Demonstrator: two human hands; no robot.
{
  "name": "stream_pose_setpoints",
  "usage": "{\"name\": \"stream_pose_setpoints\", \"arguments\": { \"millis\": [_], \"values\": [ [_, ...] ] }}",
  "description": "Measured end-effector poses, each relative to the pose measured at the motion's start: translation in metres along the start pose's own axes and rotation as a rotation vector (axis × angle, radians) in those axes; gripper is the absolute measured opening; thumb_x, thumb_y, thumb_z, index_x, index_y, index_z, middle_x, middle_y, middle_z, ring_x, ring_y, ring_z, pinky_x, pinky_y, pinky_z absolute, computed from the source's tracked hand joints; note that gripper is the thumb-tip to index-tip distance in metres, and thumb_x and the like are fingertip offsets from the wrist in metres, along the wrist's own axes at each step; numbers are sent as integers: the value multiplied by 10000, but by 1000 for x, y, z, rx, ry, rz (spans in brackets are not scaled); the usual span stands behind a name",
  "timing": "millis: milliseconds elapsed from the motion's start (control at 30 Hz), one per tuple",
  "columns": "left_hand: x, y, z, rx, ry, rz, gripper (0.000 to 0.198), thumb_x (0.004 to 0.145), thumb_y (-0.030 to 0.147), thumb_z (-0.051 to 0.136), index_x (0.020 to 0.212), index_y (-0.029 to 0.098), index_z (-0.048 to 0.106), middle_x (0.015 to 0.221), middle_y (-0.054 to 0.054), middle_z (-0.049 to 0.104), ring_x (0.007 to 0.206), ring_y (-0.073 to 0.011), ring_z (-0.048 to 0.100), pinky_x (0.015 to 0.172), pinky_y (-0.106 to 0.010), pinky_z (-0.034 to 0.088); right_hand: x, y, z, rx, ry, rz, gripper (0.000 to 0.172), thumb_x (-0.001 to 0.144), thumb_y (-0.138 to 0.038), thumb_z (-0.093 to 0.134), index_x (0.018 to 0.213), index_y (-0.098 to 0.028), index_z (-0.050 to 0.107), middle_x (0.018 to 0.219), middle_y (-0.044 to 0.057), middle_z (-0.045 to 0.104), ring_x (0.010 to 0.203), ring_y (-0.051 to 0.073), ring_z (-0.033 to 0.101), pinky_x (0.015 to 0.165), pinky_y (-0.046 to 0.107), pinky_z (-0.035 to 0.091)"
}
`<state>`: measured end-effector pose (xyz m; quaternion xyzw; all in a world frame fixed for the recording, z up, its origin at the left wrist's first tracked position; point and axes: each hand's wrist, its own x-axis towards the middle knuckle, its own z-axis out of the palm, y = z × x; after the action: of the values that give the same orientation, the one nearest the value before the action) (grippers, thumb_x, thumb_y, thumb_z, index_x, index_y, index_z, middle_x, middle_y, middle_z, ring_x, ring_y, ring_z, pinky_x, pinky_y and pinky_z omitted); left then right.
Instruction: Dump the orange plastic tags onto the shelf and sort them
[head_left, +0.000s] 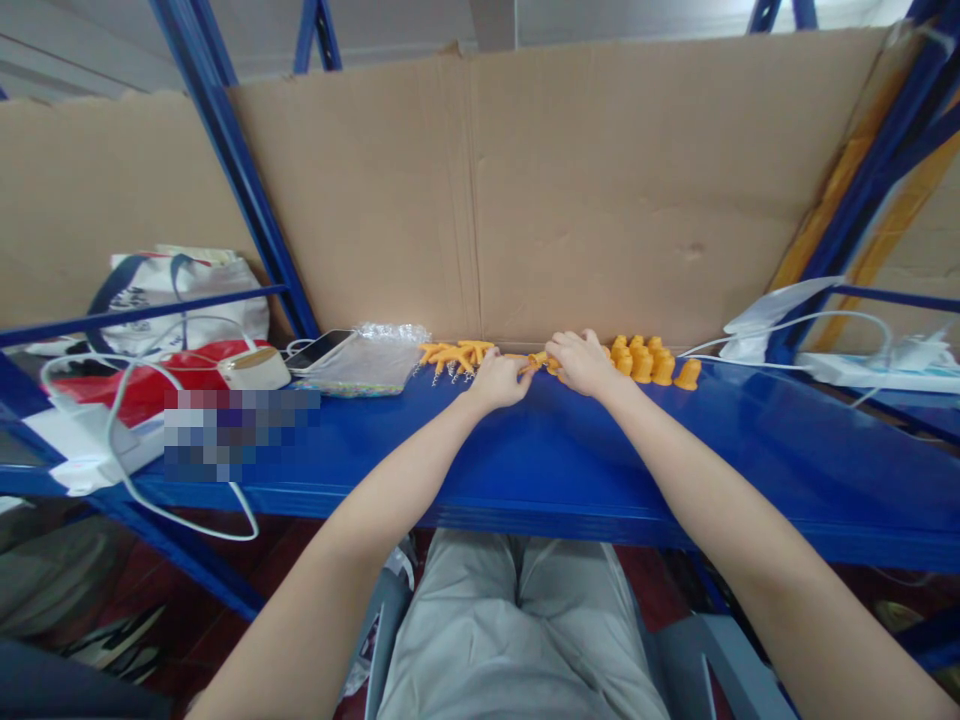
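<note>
My left hand (501, 382) is closed, its fingertips pinching a small orange plastic piece (528, 368). Close beside it, my right hand (581, 362) curls over another orange piece (553, 364), whose exact shape its fingers partly hide. The two pieces meet or nearly meet between the hands; I cannot tell whether they are joined. Left of my left hand lies a pile of orange branching, finger-like parts (454, 354) with thin coiled, spring-like bits hanging toward the front. Right of my right hand, several orange bell-shaped caps (662, 368) stand in rows.
A clear plastic bag (371, 362) and a phone (324, 350) lie to the left on the blue shelf (555, 460). White cables, a power strip (112, 445) and a cloth bag (180, 300) are farther left. Cardboard (600, 190) walls the back; another power strip (877, 370) sits right.
</note>
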<state>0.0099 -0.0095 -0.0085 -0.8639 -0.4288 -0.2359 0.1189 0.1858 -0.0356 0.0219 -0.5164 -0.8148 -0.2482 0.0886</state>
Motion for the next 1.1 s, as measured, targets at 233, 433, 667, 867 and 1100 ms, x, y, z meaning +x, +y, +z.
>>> {"name": "stream_pose_setpoints", "arguments": {
  "millis": [233,433,667,867,1100],
  "values": [
    [1,-20,4,48,6,-140,328,980,318,443,969,182,742,941,-94,777,952,-260,702,986,-421,424,-6,52,-5,13,-107,454,279,896,-278,578,1108,-139,694,1176,183,683,1134,304,614,931,425,432],
    [2,-25,9,28,47,-138,328,977,310,436,959,185,738,962,-86,777,954,-251,697,977,-421,431,-16,97,2,119,-352,742,399,763,-298,766,1125,-135,723,1046,206,738,1000,306,711,818,397,536],
    [2,-25,9,-22,52,-137,281,971,285,463,967,190,727,1008,-84,763,1008,-259,670,1015,-456,381,-19,114,22,153,-410,760,323,736,-307,795,1019,-156,756,908,155,743,925,275,721,775,371,552],
    [-2,-24,2,1,128,-175,204,935,258,544,977,217,740,1099,-95,714,1111,-278,615,1049,-491,338,-18,103,19,126,-419,805,366,764,-161,708,1127,-124,731,976,188,744,1000,289,715,809,370,550],
    [1,-26,-2,-29,142,-293,342,948,146,449,1150,235,710,1005,-89,775,1006,-269,692,988,-476,386,-18,93,9,110,-330,849,418,814,-175,650,1227,-138,698,1118,222,725,1061,320,702,857,429,542]
  ]
}}
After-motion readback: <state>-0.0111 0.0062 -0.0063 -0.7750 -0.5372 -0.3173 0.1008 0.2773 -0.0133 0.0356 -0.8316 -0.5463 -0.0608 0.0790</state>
